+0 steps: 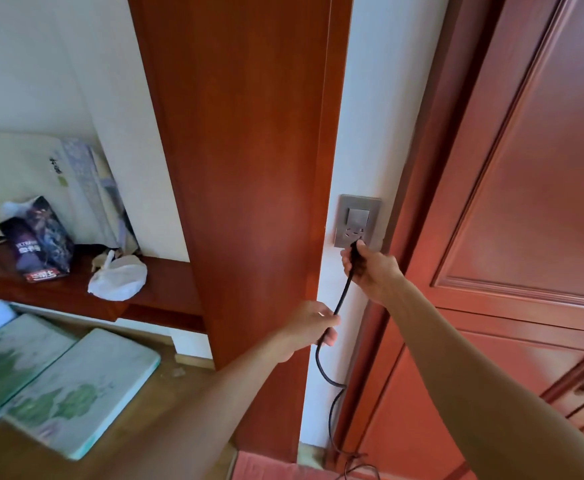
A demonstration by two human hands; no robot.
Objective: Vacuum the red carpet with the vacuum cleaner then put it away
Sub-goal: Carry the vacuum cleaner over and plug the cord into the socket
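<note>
My right hand (370, 268) grips the black plug (355, 249) right at the grey wall socket (358, 220), on the white wall strip between a wooden panel and a door. A little lower, my left hand (313, 325) holds the black power cord (342, 299). The cord hangs down from there, loops near the floor and runs out at the bottom edge. A corner of the red carpet (266, 467) shows at the bottom. The vacuum cleaner itself is out of view.
A reddish wooden door (526, 202) stands to the right, a wooden panel (249, 168) to the left. A low shelf (58, 292) on the left carries a dark box, a white plastic bag and papers. Two green-patterned cushions (75, 386) lie on the wooden floor below.
</note>
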